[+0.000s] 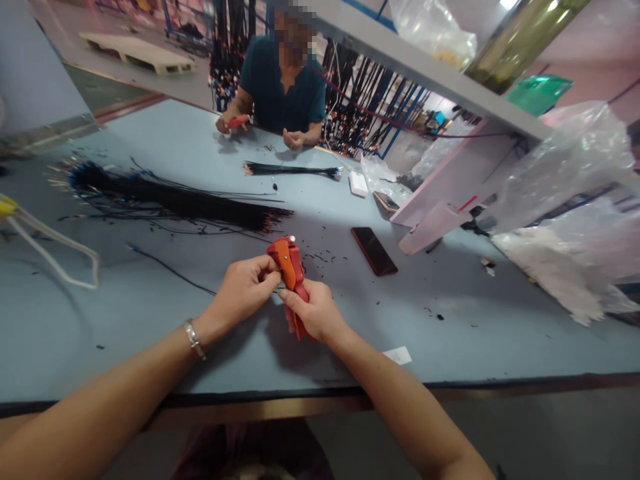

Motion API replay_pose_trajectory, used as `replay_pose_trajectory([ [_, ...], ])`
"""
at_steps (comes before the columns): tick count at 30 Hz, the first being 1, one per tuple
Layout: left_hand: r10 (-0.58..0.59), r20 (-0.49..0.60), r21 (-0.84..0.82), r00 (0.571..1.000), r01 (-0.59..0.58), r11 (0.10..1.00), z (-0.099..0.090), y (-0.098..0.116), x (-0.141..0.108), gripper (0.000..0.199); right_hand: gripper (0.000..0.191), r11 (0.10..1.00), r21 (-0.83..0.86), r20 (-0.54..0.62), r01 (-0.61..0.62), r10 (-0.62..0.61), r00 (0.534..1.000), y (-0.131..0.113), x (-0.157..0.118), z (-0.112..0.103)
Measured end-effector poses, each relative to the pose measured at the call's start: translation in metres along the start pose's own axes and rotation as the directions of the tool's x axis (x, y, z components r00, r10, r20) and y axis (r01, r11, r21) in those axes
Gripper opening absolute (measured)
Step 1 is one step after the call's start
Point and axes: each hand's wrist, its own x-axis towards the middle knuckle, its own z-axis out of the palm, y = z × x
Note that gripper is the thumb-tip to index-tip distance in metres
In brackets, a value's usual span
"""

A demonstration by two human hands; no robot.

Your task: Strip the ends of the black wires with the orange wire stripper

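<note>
Our right hand point(320, 310) is gripping a red-and-orange wire stripper point(293, 263); our left hand point(245, 287), beside it, is hiding any hold. A white label point(399, 355) is lying nearby, unreadable.

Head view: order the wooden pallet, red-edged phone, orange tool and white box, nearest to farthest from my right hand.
1. Orange tool: held in the right hand.
2. Red-edged phone: ahead, to the right.
3. White box: beyond the phone.
4. Wooden pallet: background, left.

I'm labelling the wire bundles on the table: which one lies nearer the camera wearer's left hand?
The thick black bundle is nearer the left hand; the slimmer bundle lies farther off, by the person opposite.
</note>
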Motion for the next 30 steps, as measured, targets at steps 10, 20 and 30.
replay_pose_trajectory([
  [10, -0.005, -0.194, 0.158, 0.981, 0.036, 0.987, -0.014, -0.01, 0.008, 0.019, 0.029, 0.81, 0.572, 0.047, -0.128, 0.123, 0.991, 0.01, 0.001, -0.016],
  [20, -0.009, -0.191, 0.402, 0.982, 0.087, 0.911, -0.013, -0.032, 0.013, 0.021, 0.019, 0.486, 0.871, 0.028, -0.074, 0.102, 0.994, 0.007, -0.001, -0.047],
  [30, -0.004, -0.267, 0.387, 0.964, 0.111, 0.916, -0.02, -0.032, 0.014, 0.028, 0.025, 0.539, 0.604, 0.616, -0.588, 0.152, 0.773, 0.007, -0.021, -0.026],
])
